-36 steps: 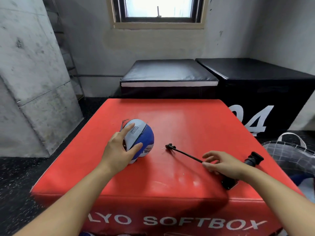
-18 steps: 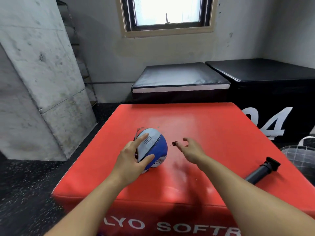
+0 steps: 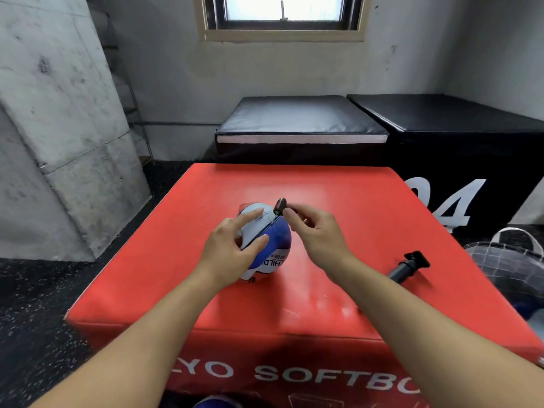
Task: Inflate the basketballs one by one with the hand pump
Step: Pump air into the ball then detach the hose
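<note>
Right hand (image 3: 316,231) let go of pump body (image 3: 407,267), now pinches hose tip (image 3: 280,205) up over ball (image 3: 265,240); left hand (image 3: 232,248) grips ball on red soft box (image 3: 368,219). Needle looks ready to go in

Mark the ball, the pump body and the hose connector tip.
ball (image 3: 278,241): head view, blue panel.
pump body (image 3: 401,270): head view, black barrel below its handle.
hose connector tip (image 3: 279,205): head view, dark end cap above the right hand's fingers.

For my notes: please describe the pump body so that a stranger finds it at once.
On the red soft box, look right of the right hand. The pump body lies there untouched near the right edge: a black tube with a crosswise handle.
</note>
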### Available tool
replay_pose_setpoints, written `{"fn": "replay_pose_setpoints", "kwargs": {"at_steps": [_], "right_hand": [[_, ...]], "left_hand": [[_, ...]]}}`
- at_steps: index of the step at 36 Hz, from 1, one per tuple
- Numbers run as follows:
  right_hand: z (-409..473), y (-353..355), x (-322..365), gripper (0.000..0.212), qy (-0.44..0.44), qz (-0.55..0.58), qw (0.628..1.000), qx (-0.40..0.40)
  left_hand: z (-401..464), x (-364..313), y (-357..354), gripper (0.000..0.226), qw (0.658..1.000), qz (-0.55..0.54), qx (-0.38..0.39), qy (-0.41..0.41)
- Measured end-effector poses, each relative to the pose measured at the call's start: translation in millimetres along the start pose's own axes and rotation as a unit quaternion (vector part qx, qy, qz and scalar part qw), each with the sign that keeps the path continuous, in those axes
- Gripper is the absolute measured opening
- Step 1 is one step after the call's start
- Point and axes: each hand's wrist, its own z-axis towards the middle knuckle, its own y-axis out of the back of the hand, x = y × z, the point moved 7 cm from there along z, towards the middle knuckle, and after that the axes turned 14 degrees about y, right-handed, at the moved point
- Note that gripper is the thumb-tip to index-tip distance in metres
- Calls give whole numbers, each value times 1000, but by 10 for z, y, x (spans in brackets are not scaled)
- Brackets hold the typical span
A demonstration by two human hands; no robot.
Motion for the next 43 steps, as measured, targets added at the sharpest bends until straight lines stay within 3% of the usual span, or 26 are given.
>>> {"fn": "replay_pose_setpoints", "kwargs": {"at_steps": [9,26,31,43], "right_hand": [[-18,60,-24,14,35,-73,996,-32],[11,51,-4,17,59,-88,994,-33],[10,49,14,16,59,-98,993,-32],[37,51,170,25,102,-168,980,12]], "left_hand": [[1,-1,74,45,1000,-4,-11,15],[-27,-21,108,43,999,-17,-3,35],[-21,-29,92,51,999,-25,0,39],[-43,-96,67,48,999,20,-15,26]]}}
